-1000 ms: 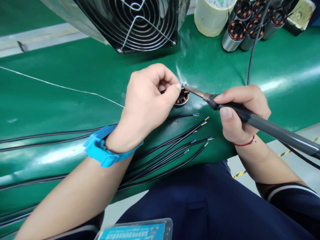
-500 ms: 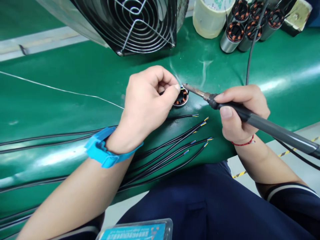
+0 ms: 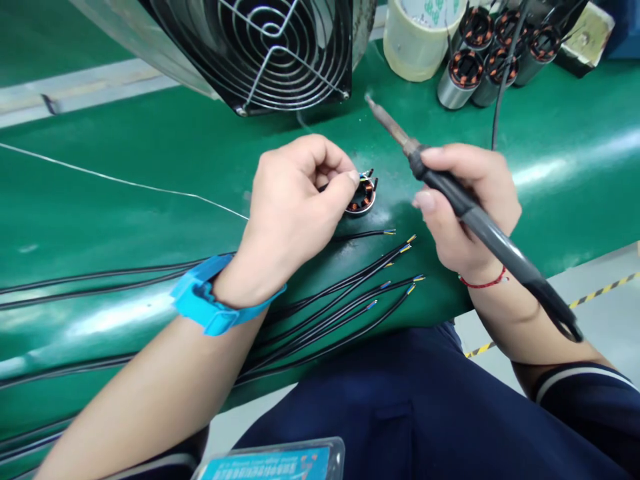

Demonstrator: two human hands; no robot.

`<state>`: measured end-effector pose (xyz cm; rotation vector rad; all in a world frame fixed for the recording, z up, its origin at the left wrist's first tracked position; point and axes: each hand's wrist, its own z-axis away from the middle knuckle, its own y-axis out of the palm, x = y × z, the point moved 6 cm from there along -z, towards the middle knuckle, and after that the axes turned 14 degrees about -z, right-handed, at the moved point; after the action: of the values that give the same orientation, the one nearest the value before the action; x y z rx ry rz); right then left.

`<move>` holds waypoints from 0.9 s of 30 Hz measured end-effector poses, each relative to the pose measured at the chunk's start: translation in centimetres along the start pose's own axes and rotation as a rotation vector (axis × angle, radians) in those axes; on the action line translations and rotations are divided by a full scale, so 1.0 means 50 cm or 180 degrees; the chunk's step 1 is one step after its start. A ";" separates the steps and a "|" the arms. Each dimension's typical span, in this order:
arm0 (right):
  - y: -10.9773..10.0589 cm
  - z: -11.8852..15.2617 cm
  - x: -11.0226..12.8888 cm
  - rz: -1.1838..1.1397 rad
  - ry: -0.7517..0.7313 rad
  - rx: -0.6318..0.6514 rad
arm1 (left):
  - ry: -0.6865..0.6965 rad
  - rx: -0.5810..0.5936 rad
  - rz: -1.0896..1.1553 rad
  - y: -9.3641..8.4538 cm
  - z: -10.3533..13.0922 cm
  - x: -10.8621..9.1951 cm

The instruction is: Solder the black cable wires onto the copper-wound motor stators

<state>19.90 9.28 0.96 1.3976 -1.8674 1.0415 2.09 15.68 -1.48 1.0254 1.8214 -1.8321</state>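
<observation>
My left hand [image 3: 295, 193], a blue band round its wrist, is closed in a pinch at the rim of a motor stator [image 3: 364, 200] with copper windings. Thin blue and yellow wires [image 3: 363, 177] show at its fingertips, and the hand covers the stator's left part. A thin strand of solder wire [image 3: 150, 187] runs in from the left and disappears behind this hand. My right hand [image 3: 470, 207] is closed round the handle of a soldering iron [image 3: 480, 220]. The iron's tip is raised beyond the stator, apart from it, with faint smoke nearby.
Black cables [image 3: 330, 327] with stripped coloured ends lie on the green bench mat [image 3: 565, 200] near the front edge. A caged fan [image 3: 275, 60] stands at the back. Right of it are a roll of tape [image 3: 420, 47] and several motor cans [image 3: 460, 83] with windings.
The soldering iron has lifted off the stator's rim, its tip moving away towards the fan while its handle end swung down. My left hand keeps its pinch in nearly the same place.
</observation>
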 end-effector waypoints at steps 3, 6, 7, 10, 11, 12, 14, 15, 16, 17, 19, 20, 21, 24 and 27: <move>0.016 -0.025 -0.020 -0.0180 0.0615 0.0437 | 0.0000 -0.0055 0.0040 -0.002 -0.002 -0.006; 0.028 -0.054 -0.022 -0.0493 0.0827 0.0815 | -0.0078 -0.0167 0.0102 -0.006 -0.003 -0.009; 0.033 -0.062 -0.024 -0.0464 0.0860 0.0954 | -0.0124 -0.0167 0.0119 -0.006 -0.003 -0.009; 0.046 -0.075 -0.044 -0.0316 0.1001 0.1207 | -0.0200 -0.0116 0.0137 -0.004 -0.003 -0.007; 0.049 -0.076 -0.054 -0.0375 0.1050 0.1175 | -0.0193 -0.0108 0.0139 -0.003 -0.003 -0.007; 0.052 -0.075 -0.066 -0.0487 0.1103 0.1109 | -0.0179 -0.0111 0.0151 -0.003 -0.003 -0.006; 0.061 -0.070 -0.090 -0.0755 0.1181 0.0988 | -0.0140 -0.0137 0.0194 -0.002 -0.003 -0.005; 0.066 -0.066 -0.101 -0.0885 0.1184 0.0946 | -0.0117 -0.0151 0.0209 -0.001 -0.003 -0.004; 0.072 -0.061 -0.111 -0.1008 0.1165 0.0939 | -0.0093 -0.0168 0.0219 0.000 -0.002 -0.003; 0.079 -0.056 -0.119 -0.1122 0.1128 0.0956 | -0.0072 -0.0178 0.0222 0.001 -0.002 -0.003; 0.089 -0.047 -0.132 -0.1315 0.1013 0.1019 | -0.0046 -0.0173 0.0230 0.002 -0.002 -0.002; 0.093 -0.043 -0.137 -0.1396 0.0948 0.1071 | -0.0039 -0.0162 0.0243 0.002 -0.002 -0.002; 0.096 -0.040 -0.140 -0.1469 0.0887 0.1114 | -0.0034 -0.0144 0.0264 0.002 -0.003 -0.001; 0.100 -0.035 -0.151 -0.1681 0.0859 0.1173 | 0.0014 -0.0011 0.0329 -0.003 -0.004 0.000; 0.102 -0.033 -0.157 -0.2010 0.0968 0.1228 | 0.0123 0.0276 0.0284 -0.011 -0.006 0.002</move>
<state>17.23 15.38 -5.79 1.7626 -0.9331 1.2176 1.71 16.03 -1.12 1.1617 1.7018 -1.8643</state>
